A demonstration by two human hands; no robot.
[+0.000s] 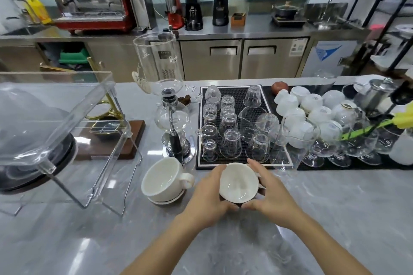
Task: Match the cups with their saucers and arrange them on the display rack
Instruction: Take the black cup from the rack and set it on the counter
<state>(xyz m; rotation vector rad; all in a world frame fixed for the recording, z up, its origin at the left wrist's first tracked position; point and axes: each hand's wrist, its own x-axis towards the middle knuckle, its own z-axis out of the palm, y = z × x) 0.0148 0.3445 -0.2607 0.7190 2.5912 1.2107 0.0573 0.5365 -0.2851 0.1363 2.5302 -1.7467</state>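
Observation:
A small white cup (238, 182) with a dark outside sits between both hands just above the grey counter. My left hand (209, 196) wraps its left side and my right hand (271, 192) cups its right side, fingertips meeting underneath. To the left, a larger white cup with a handle (164, 177) stands upright on a white saucer (167, 200). A clear acrylic display rack (73, 131) on thin wire legs stands at the left. Several white cups (312, 107) lie upside down on the black mat at the right.
A black drip mat (240, 98) holds several upturned glasses. A glass siphon brewer (173, 118) stands between the rack and the mat. A clear dome on a dark base (24, 131) sits far left, stemmed glasses (330, 149) far right, near a yellow flower (400, 119).

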